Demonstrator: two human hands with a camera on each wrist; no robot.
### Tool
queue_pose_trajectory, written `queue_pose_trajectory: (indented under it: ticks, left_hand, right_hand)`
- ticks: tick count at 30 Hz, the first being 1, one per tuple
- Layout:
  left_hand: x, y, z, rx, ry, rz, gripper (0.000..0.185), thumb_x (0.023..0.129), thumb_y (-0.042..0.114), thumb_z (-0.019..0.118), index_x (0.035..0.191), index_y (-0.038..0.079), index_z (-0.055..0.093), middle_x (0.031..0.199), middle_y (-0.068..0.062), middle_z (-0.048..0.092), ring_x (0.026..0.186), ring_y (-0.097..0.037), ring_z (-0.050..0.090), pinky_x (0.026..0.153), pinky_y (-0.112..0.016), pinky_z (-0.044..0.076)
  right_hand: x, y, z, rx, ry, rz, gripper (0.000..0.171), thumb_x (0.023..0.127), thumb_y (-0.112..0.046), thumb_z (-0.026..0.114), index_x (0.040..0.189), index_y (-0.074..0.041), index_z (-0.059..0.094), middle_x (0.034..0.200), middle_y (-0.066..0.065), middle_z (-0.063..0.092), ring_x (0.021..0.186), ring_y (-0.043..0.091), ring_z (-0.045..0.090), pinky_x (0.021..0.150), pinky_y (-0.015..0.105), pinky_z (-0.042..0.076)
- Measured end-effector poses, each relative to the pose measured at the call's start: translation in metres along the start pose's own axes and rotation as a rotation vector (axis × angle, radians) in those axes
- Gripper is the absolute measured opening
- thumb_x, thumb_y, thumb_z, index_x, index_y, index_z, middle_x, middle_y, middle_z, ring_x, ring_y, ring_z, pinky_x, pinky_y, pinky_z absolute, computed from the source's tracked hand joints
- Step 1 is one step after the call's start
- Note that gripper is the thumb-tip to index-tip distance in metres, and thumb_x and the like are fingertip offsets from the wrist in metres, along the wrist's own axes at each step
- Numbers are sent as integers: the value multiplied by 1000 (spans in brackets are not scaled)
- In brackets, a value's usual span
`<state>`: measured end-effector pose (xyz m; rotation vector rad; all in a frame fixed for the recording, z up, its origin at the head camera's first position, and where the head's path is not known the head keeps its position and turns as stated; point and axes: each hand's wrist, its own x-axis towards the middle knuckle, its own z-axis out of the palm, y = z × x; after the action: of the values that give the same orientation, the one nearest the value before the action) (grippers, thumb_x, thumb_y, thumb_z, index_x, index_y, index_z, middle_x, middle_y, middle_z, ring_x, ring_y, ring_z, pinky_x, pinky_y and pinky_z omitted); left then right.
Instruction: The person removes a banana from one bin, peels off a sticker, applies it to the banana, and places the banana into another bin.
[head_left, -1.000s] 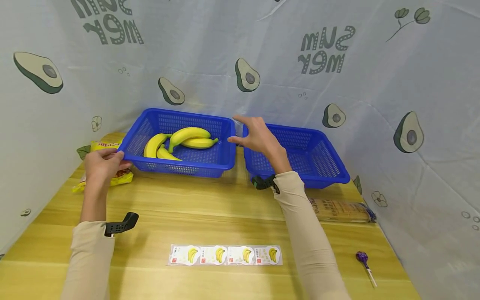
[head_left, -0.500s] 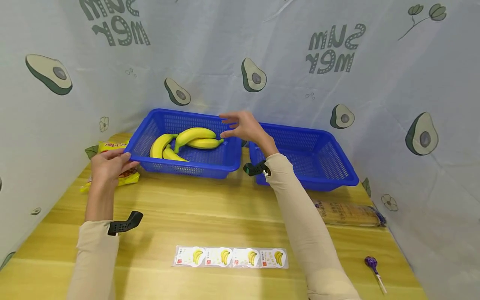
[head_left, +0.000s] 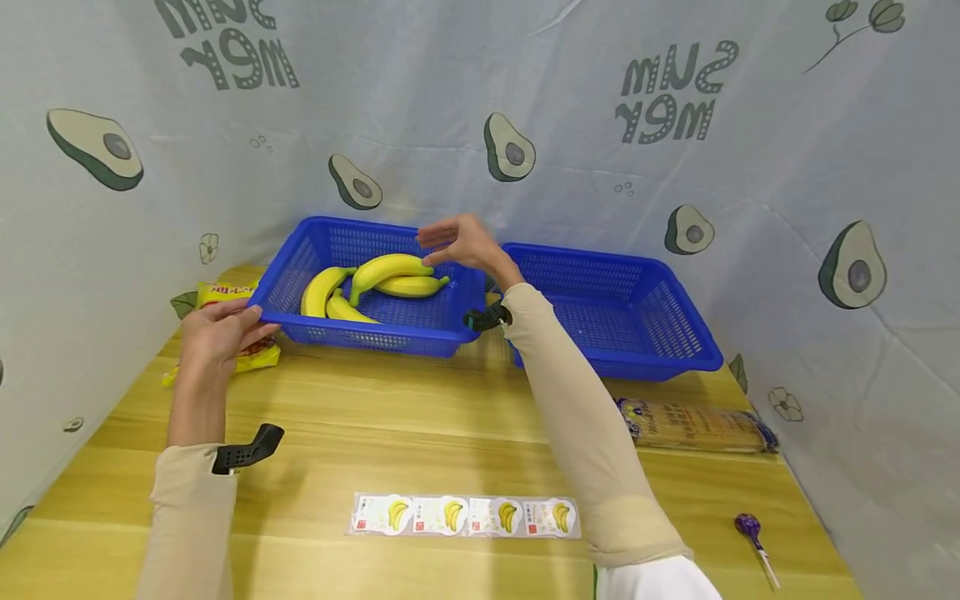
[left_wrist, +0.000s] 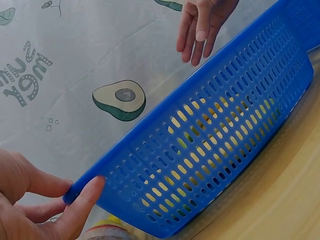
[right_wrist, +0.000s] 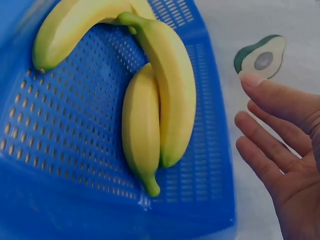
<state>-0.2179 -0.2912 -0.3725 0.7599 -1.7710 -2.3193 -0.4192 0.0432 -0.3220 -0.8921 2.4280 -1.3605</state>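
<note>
Head: left hand point(head_left: 217, 333) pinching near-left corner of blue basket point(head_left: 300, 254) w/ bananas point(head_left: 386, 268) inside; right hand point(head_left: 461, 242) hovering over far-right rim, fingers spread, holding nothing.
L wrist: thumb + fingers point(left_wrist: 82, 200) gripping basket rim.
R wrist: fingers point(right_wrist: 272, 145) straight, just beside bananas, not touching.

The blue perforated basket point(head_left: 390, 333) sits flat on the wooden table against the back cloth, just beside a second one like it. The left hand point(head_left: 217, 333) grips its near left corner, thumb on the rim and fingers under it. Inside lie yellow bananas point(head_left: 375, 279), curved and on their sides, two pressed together near the right wall. The right hand point(head_left: 461, 242) hovers above them, fingers spread, touching nothing
</note>
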Motion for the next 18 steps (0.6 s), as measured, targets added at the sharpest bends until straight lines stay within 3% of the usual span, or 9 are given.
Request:
queue_pose_trajectory:
  ticks: [9, 18]
  left_hand:
    - [3, 1, -3, -40, -46, 12, 66, 106, 1, 62, 165, -6, 33, 117, -6, 54, 70, -7, 76, 77, -25, 64]
    - [3, -1, -1, -30, -37, 7, 66, 106, 2, 64, 165, -4, 34, 116, -5, 55, 71, -6, 76, 77, -25, 64]
  right_hand:
    - [29, 15, 15, 83, -10, 44, 51, 89, 7, 84, 138, 4, 69, 141, 27, 67, 135, 42, 63, 108, 41, 56]
    - [40, 30, 24, -9, -23, 89, 51, 91, 10, 81, 140, 3, 69, 145, 20, 67, 138, 32, 62, 111, 40, 54]
